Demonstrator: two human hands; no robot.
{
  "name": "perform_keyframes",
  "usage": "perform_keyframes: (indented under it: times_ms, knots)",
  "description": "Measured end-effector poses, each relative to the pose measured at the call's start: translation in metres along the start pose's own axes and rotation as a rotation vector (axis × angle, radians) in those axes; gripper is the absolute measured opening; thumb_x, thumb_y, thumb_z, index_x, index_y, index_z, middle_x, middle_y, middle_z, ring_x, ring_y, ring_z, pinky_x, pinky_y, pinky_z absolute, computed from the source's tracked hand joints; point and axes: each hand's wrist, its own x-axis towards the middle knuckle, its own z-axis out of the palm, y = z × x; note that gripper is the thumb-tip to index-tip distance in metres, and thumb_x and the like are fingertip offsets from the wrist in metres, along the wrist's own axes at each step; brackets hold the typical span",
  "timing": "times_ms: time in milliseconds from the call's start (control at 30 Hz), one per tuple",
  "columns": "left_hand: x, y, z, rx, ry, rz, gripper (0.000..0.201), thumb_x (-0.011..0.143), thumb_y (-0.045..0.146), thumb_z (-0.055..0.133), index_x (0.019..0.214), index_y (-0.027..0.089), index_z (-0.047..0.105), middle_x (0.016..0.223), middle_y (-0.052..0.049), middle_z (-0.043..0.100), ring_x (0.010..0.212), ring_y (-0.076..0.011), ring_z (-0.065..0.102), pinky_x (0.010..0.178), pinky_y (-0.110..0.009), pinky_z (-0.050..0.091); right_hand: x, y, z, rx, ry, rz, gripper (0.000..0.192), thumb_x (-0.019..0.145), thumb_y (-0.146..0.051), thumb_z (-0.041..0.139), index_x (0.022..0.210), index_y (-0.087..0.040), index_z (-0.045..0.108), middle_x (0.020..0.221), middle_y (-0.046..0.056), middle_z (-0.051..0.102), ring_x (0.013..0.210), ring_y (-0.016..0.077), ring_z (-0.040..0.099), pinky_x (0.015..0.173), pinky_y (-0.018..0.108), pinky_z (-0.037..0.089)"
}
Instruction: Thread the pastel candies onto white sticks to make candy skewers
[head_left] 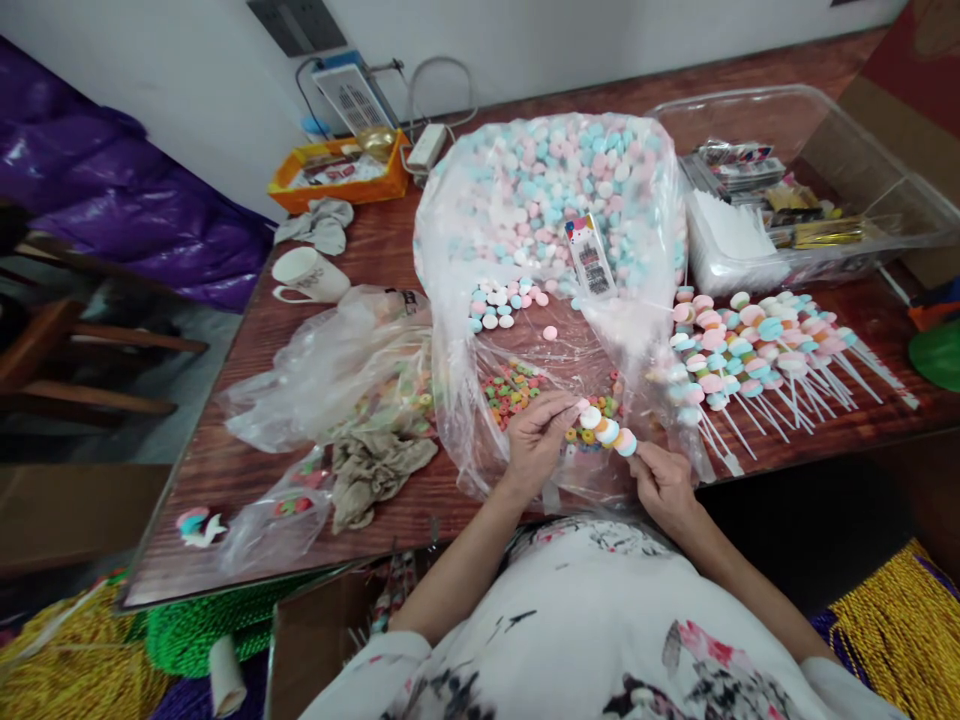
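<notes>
A skewer of pastel marshmallow pieces [606, 430], with yellow-orange rings between them, slants in front of my body. My left hand [538, 440] pinches a pink marshmallow piece at its upper left end. My right hand [667, 487] is closed at the lower right end, where the stick is hidden by the fingers. Beneath the hands lie colourful cereal-like rings [514, 392] on a clear plastic sheet. Just beyond them is a cluster of loose pink, white and blue marshmallow pieces [501, 303]. To the right, many finished-looking skewers [757, 345] lie in a pile, white sticks towards me.
A large plastic bag of marshmallow pieces [495, 180] stands behind, a small printed packet [589, 255] on it. A clear bin [814, 268] holds packets at right. On the left are a mug [309, 276], a crumpled cloth [379, 475], plastic bags [300, 375] and an orange tray [337, 192].
</notes>
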Motion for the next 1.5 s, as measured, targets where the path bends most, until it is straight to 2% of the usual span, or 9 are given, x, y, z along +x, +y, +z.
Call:
perform_keyframes:
  times_ms: [400, 633, 767, 900, 1067, 1133, 1233, 1333, 1500]
  knots:
    - [-0.002, 0.0, -0.003, 0.157, -0.019, 0.276, 0.018, 0.086, 0.018, 0.066, 0.1, 0.024, 0.075, 0.097, -0.004, 0.075, 0.09, -0.0151, 0.069, 0.084, -0.031, 0.056, 0.001, -0.001, 0.001, -0.038, 0.0, 0.028, 0.019, 0.095, -0.014, 0.045, 0.092, -0.017, 0.064, 0.065, 0.001, 0.059, 0.057, 0.013, 0.055, 0.055, 0.025, 0.041]
    - [-0.002, 0.0, -0.011, 0.479, -0.214, 0.552, 0.025, 0.089, 0.014, 0.057, 0.11, 0.022, 0.069, 0.107, -0.01, 0.074, 0.1, -0.021, 0.07, 0.088, -0.04, 0.057, 0.002, -0.002, 0.001, -0.028, -0.005, 0.047, 0.02, 0.094, -0.015, 0.044, 0.091, -0.018, 0.064, 0.064, 0.0, 0.059, 0.054, 0.0131, 0.053, 0.054, 0.025, 0.042]
    - [-0.003, -0.005, -0.009, 0.523, -0.221, 0.644, 0.03, 0.088, 0.01, 0.057, 0.114, 0.021, 0.068, 0.112, -0.011, 0.072, 0.107, -0.0222, 0.068, 0.094, -0.04, 0.055, 0.003, -0.002, 0.003, -0.016, 0.004, 0.05, 0.02, 0.094, -0.014, 0.044, 0.093, -0.018, 0.064, 0.065, 0.001, 0.06, 0.055, 0.0131, 0.053, 0.056, 0.025, 0.042]
    - [-0.002, -0.009, 0.0, 0.454, -0.173, 0.551, 0.028, 0.086, 0.009, 0.06, 0.109, 0.022, 0.07, 0.108, -0.01, 0.073, 0.101, -0.0209, 0.069, 0.089, -0.038, 0.056, 0.005, -0.002, 0.004, 0.008, 0.042, 0.05, 0.019, 0.094, -0.015, 0.044, 0.092, -0.018, 0.063, 0.067, 0.001, 0.06, 0.058, 0.0133, 0.053, 0.058, 0.025, 0.042]
    - [-0.004, -0.006, 0.009, 0.17, -0.046, 0.161, 0.023, 0.088, 0.02, 0.062, 0.109, 0.024, 0.071, 0.1, -0.004, 0.073, 0.091, -0.0166, 0.069, 0.083, -0.033, 0.057, 0.005, -0.004, 0.003, 0.047, 0.042, 0.078, 0.023, 0.095, -0.017, 0.043, 0.078, -0.019, 0.057, 0.062, -0.001, 0.054, 0.055, 0.0116, 0.048, 0.056, 0.024, 0.04]
    - [-0.004, -0.004, 0.011, 0.129, -0.032, 0.082, 0.02, 0.088, 0.023, 0.063, 0.106, 0.025, 0.072, 0.098, -0.004, 0.073, 0.09, -0.0164, 0.068, 0.084, -0.032, 0.057, 0.005, -0.005, 0.003, 0.062, 0.029, 0.079, 0.022, 0.095, -0.018, 0.043, 0.078, -0.019, 0.057, 0.063, -0.001, 0.053, 0.055, 0.0116, 0.048, 0.056, 0.024, 0.04]
    - [-0.004, -0.005, 0.012, 0.173, -0.065, 0.157, 0.02, 0.088, 0.023, 0.063, 0.105, 0.025, 0.073, 0.105, -0.005, 0.073, 0.098, -0.0189, 0.068, 0.093, -0.037, 0.055, 0.004, -0.004, 0.003, 0.068, 0.028, 0.07, 0.022, 0.095, -0.018, 0.044, 0.077, -0.019, 0.056, 0.062, -0.001, 0.052, 0.055, 0.0117, 0.047, 0.056, 0.024, 0.039]
    - [-0.006, -0.012, 0.011, 0.268, -0.119, 0.287, 0.03, 0.09, 0.021, 0.06, 0.118, 0.026, 0.067, 0.119, -0.007, 0.07, 0.109, -0.0216, 0.067, 0.101, -0.043, 0.052, 0.004, -0.003, 0.003, 0.064, 0.033, 0.077, 0.023, 0.095, -0.019, 0.043, 0.075, -0.02, 0.055, 0.062, -0.002, 0.052, 0.055, 0.0116, 0.047, 0.055, 0.024, 0.039]
    - [-0.013, -0.024, 0.014, 0.333, -0.155, 0.361, 0.037, 0.088, 0.022, 0.063, 0.125, 0.03, 0.064, 0.12, -0.007, 0.07, 0.108, -0.0236, 0.068, 0.099, -0.041, 0.055, 0.006, -0.005, -0.001, 0.058, 0.056, 0.085, 0.026, 0.093, -0.016, 0.042, 0.069, -0.02, 0.051, 0.06, -0.002, 0.049, 0.053, 0.0113, 0.046, 0.054, 0.024, 0.038]
